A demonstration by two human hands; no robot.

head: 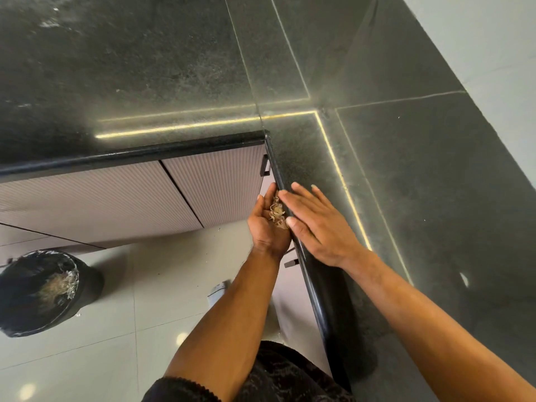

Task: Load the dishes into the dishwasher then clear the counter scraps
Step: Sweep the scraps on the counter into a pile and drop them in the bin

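Cupping scraps [278,213], left hand [268,224] below counter edge [307,271].

One head-worn wide-angle view looks steeply down, close over the bench [406,175] corner, with the floor [116,329] below left.
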